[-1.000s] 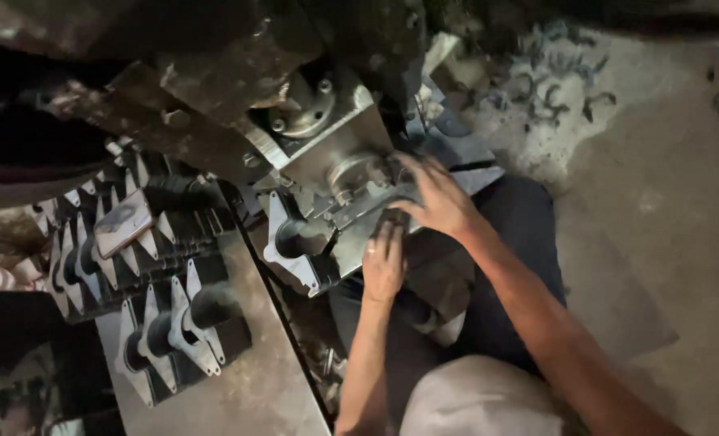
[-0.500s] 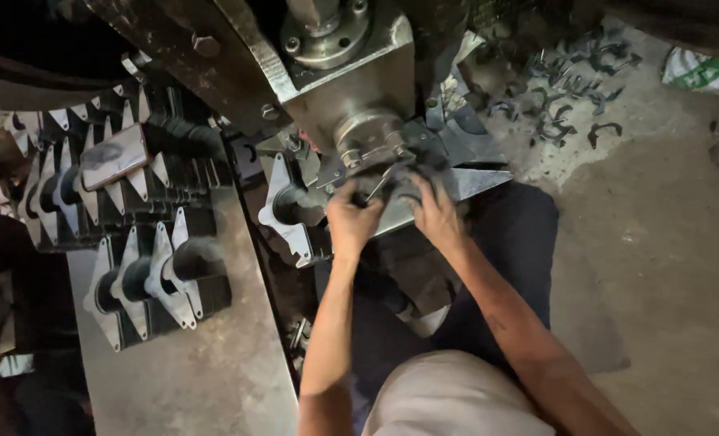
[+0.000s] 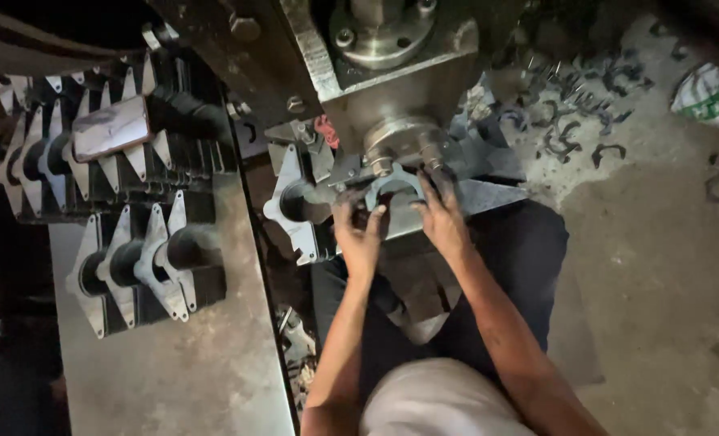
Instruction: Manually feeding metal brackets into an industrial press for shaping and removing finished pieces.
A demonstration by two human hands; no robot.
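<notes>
Both forearms are bare; no sleeve, glove, watch or ring is visible on either. The left hand point(image 3: 359, 238) and right hand point(image 3: 442, 222) carry dark grime on the fingers. At 6 o'clock in the frame a pale, light-coloured garment covers the torso. The legs are clad in dark trousers.

Both hands point(image 3: 400, 226) forward, seemingly pinching.
</notes>
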